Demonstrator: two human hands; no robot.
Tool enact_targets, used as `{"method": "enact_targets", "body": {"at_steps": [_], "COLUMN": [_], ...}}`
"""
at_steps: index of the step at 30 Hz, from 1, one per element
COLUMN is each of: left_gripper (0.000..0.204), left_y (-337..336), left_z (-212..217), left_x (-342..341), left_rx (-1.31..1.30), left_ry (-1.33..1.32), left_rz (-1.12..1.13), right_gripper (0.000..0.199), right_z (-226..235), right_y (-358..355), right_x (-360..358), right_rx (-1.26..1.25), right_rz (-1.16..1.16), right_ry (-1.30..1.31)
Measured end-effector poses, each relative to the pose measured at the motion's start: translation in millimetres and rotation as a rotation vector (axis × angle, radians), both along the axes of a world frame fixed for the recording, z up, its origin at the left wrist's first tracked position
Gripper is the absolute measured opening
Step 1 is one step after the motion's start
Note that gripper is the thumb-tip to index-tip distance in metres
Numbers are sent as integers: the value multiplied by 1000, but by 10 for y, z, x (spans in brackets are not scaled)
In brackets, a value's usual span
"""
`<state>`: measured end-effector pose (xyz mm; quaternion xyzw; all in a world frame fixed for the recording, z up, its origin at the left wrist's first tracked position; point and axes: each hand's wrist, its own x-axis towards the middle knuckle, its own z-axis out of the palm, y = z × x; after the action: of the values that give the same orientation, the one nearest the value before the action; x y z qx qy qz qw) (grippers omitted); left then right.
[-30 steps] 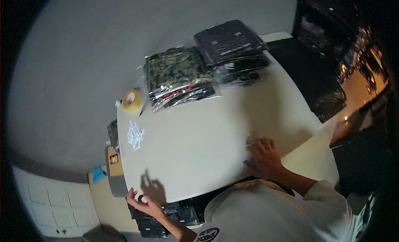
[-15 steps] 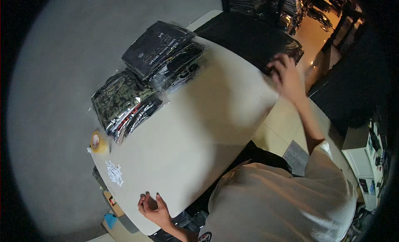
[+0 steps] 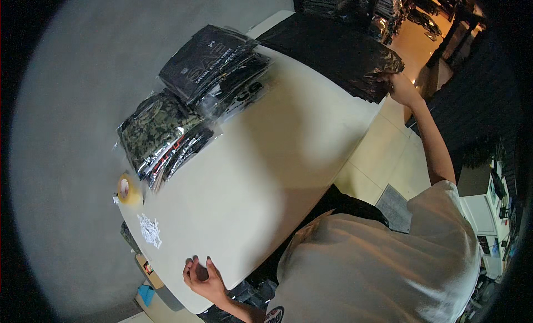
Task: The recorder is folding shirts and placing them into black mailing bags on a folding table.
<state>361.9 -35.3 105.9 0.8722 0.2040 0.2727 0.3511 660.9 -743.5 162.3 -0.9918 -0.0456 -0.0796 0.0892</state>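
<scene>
My right hand reaches out to the far right end of the white table. Its fingers are closed on the crumpled corner of a black plastic bag that lies flat there; the fingertips are partly hidden behind the plastic. Close to the table's lower left edge rests my left hand, holding nothing, its fingers bent and apart from the thumb. A small pile of white paper slips lies up and to the left of it.
Stacks of clear-bagged dark clothes and camouflage clothes stand along the table's far left edge. A tape roll sits near the left corner. A white cabinet is off to the right, on the floor side.
My right hand has moved a little to the right and closed on the black bag's corner, which is now more crumpled. The left hand has stayed in place.
</scene>
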Motion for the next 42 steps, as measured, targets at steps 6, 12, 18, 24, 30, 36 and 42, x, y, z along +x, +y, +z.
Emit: {"method": "enact_targets", "body": {"at_steps": [6, 12, 18, 24, 30, 36, 42], "left_gripper": [31, 30, 29, 32, 38, 35, 35], "left_y": [-73, -33, 5, 67, 102, 56, 63], "left_z": [90, 49, 18, -34, -34, -20, -22], "left_x": [26, 11, -6, -49, -62, -44, -51], "left_rx": [9, -16, 5, 2, 50, -36, -30], "left_ry": [31, -8, -36, -23, -13, -45, -55], "left_rz": [26, 8, -18, -1, -8, -15, -23], "right_gripper": [36, 27, 12, 19, 17, 15, 18], "right_z": [-79, -60, -101, 56, 226, 182, 167], "right_y": [-135, -128, -290, -321, -188, -246, -214], "right_x": [66, 94, 193, 252, 300, 317, 324], "right_rx": [-20, -32, 111, 190, 136, 164, 83], "right_rz": [35, -8, 67, -42, -56, -56, -13], "right_ry": [-19, 15, -19, 152, 216, 271, 105]}}
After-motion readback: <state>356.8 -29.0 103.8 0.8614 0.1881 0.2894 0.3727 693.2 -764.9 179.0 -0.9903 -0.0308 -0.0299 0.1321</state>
